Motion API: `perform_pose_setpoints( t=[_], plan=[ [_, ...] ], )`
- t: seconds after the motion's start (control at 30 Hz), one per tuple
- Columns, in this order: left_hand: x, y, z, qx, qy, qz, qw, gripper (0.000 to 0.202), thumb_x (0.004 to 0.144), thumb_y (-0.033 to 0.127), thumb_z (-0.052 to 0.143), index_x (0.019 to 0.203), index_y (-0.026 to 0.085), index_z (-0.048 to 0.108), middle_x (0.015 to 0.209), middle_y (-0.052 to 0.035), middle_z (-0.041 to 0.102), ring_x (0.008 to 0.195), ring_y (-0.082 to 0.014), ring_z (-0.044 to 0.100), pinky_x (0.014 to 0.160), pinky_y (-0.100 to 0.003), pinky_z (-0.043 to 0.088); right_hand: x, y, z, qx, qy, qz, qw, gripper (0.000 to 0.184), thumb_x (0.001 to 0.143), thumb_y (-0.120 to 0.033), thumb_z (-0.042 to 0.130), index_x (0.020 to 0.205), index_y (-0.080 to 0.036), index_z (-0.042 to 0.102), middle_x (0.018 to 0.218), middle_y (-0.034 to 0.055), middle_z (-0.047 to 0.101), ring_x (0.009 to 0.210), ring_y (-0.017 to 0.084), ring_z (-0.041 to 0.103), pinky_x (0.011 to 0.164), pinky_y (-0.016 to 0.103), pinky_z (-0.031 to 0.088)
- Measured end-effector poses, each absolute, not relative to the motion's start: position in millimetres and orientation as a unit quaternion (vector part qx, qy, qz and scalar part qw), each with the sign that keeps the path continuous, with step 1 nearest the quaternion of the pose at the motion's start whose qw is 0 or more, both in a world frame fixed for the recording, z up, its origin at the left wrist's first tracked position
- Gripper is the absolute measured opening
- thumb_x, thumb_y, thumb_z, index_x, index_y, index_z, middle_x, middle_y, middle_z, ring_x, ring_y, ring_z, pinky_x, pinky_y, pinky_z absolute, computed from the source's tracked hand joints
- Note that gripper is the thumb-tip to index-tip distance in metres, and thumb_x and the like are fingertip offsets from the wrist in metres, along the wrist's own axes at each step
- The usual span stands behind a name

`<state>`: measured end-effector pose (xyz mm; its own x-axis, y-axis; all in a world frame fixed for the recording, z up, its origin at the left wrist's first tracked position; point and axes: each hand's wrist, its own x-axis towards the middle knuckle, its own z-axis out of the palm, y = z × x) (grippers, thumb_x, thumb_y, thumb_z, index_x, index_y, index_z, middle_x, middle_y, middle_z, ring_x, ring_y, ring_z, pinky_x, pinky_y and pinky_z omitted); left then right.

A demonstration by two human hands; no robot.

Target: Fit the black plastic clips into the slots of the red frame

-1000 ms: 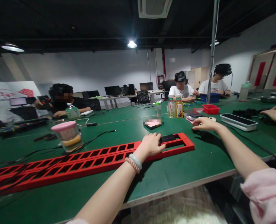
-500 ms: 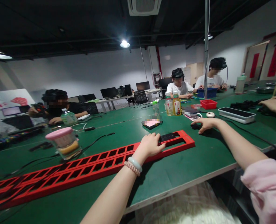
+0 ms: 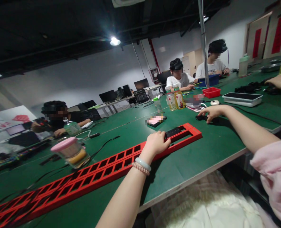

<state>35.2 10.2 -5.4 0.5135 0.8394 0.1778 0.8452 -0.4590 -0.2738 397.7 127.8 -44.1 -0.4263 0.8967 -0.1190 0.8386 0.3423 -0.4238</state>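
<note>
Your right hand (image 3: 213, 112) dropped to a dark piece (image 3: 199, 117), two o'clock.
Pickup seemingly needed pinching; grip unclear. Left hand (image 3: 156, 144) held red frame (image 3: 85, 190).

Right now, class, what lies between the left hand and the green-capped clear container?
The head view shows a small black item with a pixelated pink top between the left hand and the green-capped clear container, on the green tabletop.

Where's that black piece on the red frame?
In the head view, the black piece lies near the right end of the red frame, right beside the left hand.
</note>
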Motion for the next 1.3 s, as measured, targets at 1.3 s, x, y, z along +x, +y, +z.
perform_pose_setpoints(
  t=[1.3],
  plan=[
    [7,20,-2,-0.878,-0.475,-0.038,-0.028,0.049,0.088,0.05,0.027,0.128,0.025,0.042,0.124,-0.0057,0.05,0.11,-0.0212,0.049,0.096,-0.029,0.035,237,21,-20,-0.228,-0.898,0.127,0.353,0.04,0.065,-0.04,0.067,0.097,-0.016,0.062,0.089,0.0058,0.058,0.079,0.015,0.055,0.069,0.026,0.044]
  ],
)
